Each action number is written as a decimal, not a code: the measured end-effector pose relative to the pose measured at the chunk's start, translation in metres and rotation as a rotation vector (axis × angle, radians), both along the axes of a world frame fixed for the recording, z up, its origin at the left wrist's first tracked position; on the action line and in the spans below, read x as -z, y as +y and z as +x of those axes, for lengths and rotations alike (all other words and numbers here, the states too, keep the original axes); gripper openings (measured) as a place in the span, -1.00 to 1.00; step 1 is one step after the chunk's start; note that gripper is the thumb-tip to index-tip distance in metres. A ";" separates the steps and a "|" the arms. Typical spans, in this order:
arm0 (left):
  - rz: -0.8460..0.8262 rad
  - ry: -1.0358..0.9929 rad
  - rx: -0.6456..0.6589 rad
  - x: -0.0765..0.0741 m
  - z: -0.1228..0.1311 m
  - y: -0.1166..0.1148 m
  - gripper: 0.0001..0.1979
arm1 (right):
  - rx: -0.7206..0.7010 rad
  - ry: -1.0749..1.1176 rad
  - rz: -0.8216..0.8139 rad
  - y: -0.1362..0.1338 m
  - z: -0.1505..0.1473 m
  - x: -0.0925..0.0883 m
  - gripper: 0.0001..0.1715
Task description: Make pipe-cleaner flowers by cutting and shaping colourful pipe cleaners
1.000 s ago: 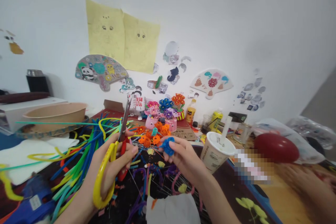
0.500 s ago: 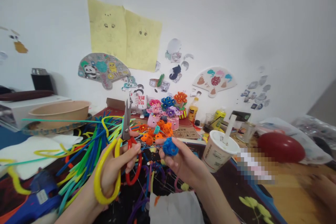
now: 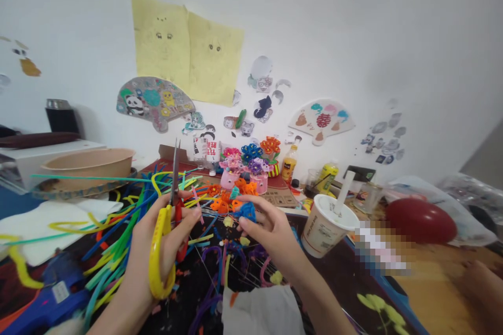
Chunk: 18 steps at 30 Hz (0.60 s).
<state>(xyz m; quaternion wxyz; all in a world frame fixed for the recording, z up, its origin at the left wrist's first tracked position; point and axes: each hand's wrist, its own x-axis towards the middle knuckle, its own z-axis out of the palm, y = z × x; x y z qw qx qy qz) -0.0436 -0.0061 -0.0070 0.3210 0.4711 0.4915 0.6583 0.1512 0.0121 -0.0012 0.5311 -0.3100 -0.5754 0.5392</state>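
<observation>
My left hand (image 3: 167, 243) is closed around a pair of scissors (image 3: 158, 251) with one yellow and one red handle. Their blades point upward and lie nearly together. A short pink strip (image 3: 197, 203) shows at the left fingertips; I cannot tell whether they pinch it. Between the thumb and fingers of my right hand (image 3: 271, 227) is a small blue fuzzy flower (image 3: 247, 212), partly covered by the fingers. Just beyond it are several orange fuzzy flowers (image 3: 222, 203).
Loose coloured pipe cleaners (image 3: 126, 230) cover the left side, by a blue glue gun (image 3: 58, 293). A paper cup (image 3: 328, 225) with a straw stands at right. Finished flower pots (image 3: 229, 179) and a juice bottle (image 3: 290, 165) line the back. Another person's hand (image 3: 481, 285) rests at far right.
The scissors have turned more upright and shifted left in my left hand. My right hand has turned, tilting the blue flower and moving it slightly left and up.
</observation>
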 end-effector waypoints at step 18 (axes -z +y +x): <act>-0.142 0.103 0.093 -0.007 0.018 -0.010 -0.52 | 0.184 0.244 -0.061 0.006 -0.004 0.003 -0.65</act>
